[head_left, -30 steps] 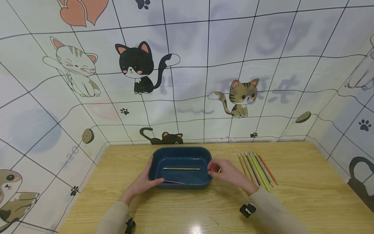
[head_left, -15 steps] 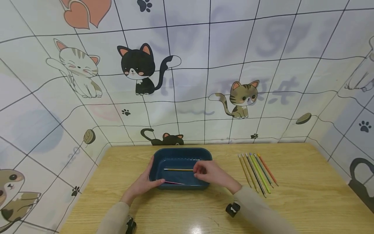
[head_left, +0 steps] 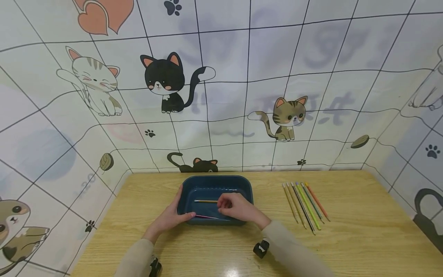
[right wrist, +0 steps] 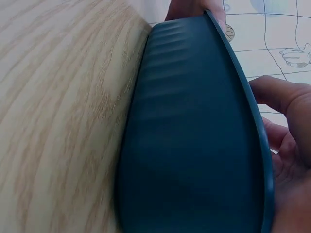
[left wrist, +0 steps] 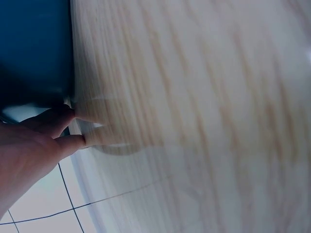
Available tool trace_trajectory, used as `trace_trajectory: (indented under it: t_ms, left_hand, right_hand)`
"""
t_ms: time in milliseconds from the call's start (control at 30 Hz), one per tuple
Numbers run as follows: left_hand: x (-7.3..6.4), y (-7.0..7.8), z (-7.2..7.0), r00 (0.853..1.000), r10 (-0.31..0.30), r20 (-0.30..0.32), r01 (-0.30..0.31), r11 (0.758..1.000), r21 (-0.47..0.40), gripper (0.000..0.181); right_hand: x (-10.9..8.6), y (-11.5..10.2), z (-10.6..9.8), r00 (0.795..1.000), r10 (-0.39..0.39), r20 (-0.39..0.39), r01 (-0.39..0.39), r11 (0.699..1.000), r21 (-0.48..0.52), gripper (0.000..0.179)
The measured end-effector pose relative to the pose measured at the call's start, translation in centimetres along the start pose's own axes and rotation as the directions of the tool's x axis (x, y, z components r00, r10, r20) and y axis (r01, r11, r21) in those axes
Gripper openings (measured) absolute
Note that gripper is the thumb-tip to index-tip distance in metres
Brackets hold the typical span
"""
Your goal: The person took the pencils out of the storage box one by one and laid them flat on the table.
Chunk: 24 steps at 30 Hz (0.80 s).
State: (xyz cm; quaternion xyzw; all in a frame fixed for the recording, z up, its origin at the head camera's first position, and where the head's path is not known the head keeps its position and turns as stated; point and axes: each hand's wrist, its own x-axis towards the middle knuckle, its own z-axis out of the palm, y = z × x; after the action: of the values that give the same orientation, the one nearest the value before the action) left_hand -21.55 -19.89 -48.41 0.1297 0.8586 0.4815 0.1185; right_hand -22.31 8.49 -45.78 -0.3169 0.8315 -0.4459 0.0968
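Note:
A dark blue rectangular tray (head_left: 242,181) stands on the wooden table, reaching near its back edge. My left hand (head_left: 169,218) holds the tray's left front corner, with the thumb over the front rim and the fingers along the left side. Inside lies a yellowish pencil (head_left: 205,201), its right end hidden behind my right hand (head_left: 238,207). Nearer the front wall is a thin pink pencil (head_left: 206,217), partly covered by the rim. My right hand is over the tray with fingers bent; the right wrist view shows a gap between thumb and fingers.
To the right of the tray, several pencils lie side by side on the table (head_left: 363,231), among them a lime green pencil (head_left: 308,206) and an orange pencil (head_left: 317,202). A white wall covering (head_left: 228,115) with cat drawings rises behind the table.
My right hand has moved left from the tray's right rim to over its middle, covering part of the yellowish pencil. The left hand and tray have stayed in place.

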Motion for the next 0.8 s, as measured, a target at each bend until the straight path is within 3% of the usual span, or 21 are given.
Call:
trace_trajectory:
  t_ms: [333, 800]
  left_hand:
    - [0.0, -0.1, 0.1, 1.000, 0.009, -0.014, -0.009, 1.000, 0.006, 0.109]
    - [-0.1, -0.1, 0.2, 1.000, 0.000, -0.018, 0.000, 1.000, 0.003, 0.108]
  right_hand:
    - [1.1, -0.4, 1.0, 0.999, 0.017, 0.030, -0.017, 1.000, 0.025, 0.007]
    - [3.0, 0.2, 2.5, 0.991, 0.085, 0.107, -0.080, 0.995, -0.053, 0.013]
